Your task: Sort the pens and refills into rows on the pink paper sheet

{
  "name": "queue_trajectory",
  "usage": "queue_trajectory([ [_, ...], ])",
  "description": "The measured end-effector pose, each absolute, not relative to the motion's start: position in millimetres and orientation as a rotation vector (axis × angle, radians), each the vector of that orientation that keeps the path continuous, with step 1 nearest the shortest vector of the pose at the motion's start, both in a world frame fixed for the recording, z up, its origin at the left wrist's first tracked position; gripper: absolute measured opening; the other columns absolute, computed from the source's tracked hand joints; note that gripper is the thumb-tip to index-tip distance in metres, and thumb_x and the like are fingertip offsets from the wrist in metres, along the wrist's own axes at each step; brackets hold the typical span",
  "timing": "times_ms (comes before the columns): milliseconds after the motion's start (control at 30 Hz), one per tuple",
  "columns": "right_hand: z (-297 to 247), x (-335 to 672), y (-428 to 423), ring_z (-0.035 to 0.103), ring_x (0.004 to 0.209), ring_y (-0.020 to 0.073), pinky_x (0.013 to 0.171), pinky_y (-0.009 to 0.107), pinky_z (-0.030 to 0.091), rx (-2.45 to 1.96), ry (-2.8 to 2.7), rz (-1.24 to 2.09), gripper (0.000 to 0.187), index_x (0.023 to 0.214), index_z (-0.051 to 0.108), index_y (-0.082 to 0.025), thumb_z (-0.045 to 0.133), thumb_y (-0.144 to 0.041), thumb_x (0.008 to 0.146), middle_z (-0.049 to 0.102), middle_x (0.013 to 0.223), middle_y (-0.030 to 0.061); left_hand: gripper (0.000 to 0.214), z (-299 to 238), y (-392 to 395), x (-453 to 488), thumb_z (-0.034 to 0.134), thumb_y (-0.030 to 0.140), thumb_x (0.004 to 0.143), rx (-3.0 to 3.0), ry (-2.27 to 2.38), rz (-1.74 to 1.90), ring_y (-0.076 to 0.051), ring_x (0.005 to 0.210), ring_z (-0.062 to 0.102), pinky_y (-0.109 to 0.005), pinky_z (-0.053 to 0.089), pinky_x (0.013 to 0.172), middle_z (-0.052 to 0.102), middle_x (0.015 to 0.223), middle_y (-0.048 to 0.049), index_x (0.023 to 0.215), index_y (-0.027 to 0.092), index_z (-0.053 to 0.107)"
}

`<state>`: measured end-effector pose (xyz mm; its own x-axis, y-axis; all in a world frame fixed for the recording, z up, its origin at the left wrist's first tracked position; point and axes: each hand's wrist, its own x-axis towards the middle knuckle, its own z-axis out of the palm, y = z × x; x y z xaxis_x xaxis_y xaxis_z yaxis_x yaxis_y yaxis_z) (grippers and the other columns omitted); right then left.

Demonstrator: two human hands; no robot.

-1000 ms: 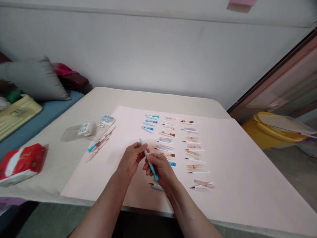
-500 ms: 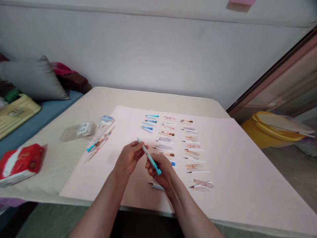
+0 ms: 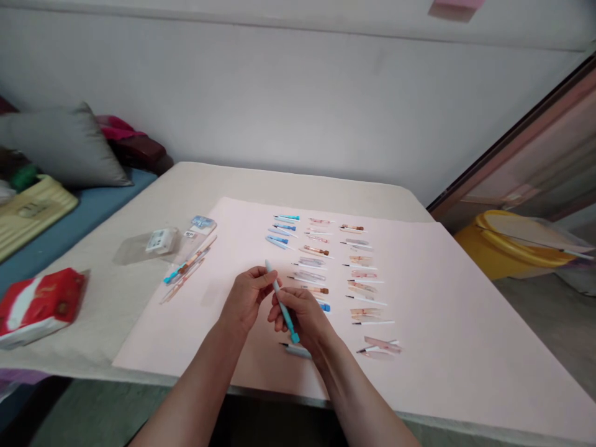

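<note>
1. Watching remotely: my left hand (image 3: 246, 300) pinches the upper end of a slim pale-blue pen with a turquoise end piece (image 3: 285, 316), thumb against fingertips.
2. My right hand (image 3: 307, 312) has thumb and fingers closed on the pen's lower half. Its turquoise end points down, towards me.
3. Pen is held at a slant over the large pale-pink sheet (image 3: 451, 354), near its front edge. Two grip points along the barrel probably stop it rolling or twisting.
4. Just under my right hand: a greyish-blue tube-like piece (image 3: 297, 352) with a black tip beside it, partly covered by the hand. Can't make out more.
5. Beyond my hands, slender pen parts lie in rough columns. In the right column, a white rod with a black tip (image 3: 375, 323) lies just beside orange-tinted clear pieces (image 3: 365, 313); I read that spacing as keeping sets apart.
6. Sheet's left edge: a loose bundle of long coloured pens (image 3: 189, 264), roughly parallel. Near it, a small white block (image 3: 161, 241) rests by clear plastic packaging (image 3: 131, 250).
</note>
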<state>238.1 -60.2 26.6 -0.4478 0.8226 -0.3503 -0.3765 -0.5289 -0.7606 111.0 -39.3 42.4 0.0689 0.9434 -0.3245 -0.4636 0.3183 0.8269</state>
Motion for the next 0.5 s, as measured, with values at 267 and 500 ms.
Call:
queue_trajectory([
  [267, 26.5, 241.3, -58.3, 0.054, 0.036, 0.0094, 0.035, 0.017, 0.032, -0.986, -0.684, 2.006, 0.026, 0.07, 0.058, -0.012, 0.059, -0.037, 0.074, 0.064, 0.053, 0.0045, 0.026, 42.1, -39.4, 110.1, 0.066, 0.023, 0.072, 0.499, 0.858, 1.023, -0.014, 0.058, 0.057, -0.029, 0.045, 0.059, 0.067, 0.085, -0.0113, 0.095, 0.011, 0.063],
  [500, 25.1, 241.7, -58.2, 0.054, 0.036, 0.0099, 0.034, 0.016, 0.033, -1.037, -0.654, 2.01, 0.024, 0.069, 0.06, -0.011, 0.059, -0.034, 0.072, 0.065, 0.052, 0.0054, 0.016, 35.5, -40.5, 114.1, 0.069, 0.024, 0.069, 0.507, 0.935, 1.094, -0.01, 0.048, 0.051, -0.025, 0.042, 0.052, 0.059, 0.061, -0.0037, 0.067, 0.01, 0.06],
])
